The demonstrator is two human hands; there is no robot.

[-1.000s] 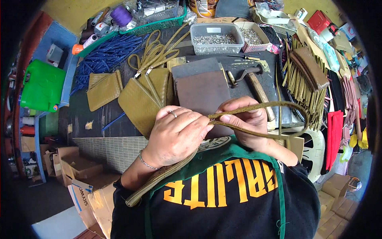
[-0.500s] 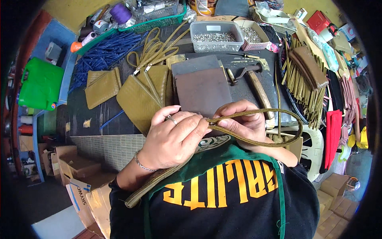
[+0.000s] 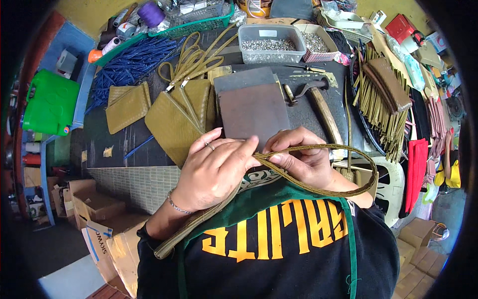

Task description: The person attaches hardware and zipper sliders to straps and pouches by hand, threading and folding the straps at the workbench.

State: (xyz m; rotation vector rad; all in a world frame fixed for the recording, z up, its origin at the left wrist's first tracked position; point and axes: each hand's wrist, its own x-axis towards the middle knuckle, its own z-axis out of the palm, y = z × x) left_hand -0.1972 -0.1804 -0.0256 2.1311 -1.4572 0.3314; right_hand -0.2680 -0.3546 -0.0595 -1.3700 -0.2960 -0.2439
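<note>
An olive-brown strap (image 3: 366, 158) is bent into a loop that sticks out to the right. My left hand (image 3: 219, 162), with a ring and a bracelet, pinches the strap where its two lengths meet. A long tail of the strap hangs from that hand down to the lower left, over my apron. My right hand (image 3: 298, 158) grips the strap just beside, thumb and fingers pressed on it. What lies between the fingertips of both hands is partly hidden. Beyond the hands a dark brown flat block (image 3: 254, 109) rests on the table.
Olive zip pouches (image 3: 172, 122) with straps lie left of the block. A hammer (image 3: 324, 114) lies to its right. Behind stand a clear tub (image 3: 271, 46) of small metal parts and a similar basket (image 3: 318, 46). Blue strips (image 3: 127, 67) are heaped at left, olive strips (image 3: 378, 99) at right.
My fingers have shifted slightly at the pinched spot, and the left index finger has lifted. The strap loop has turned a little, with its lower side crossing further down over my right wrist.
</note>
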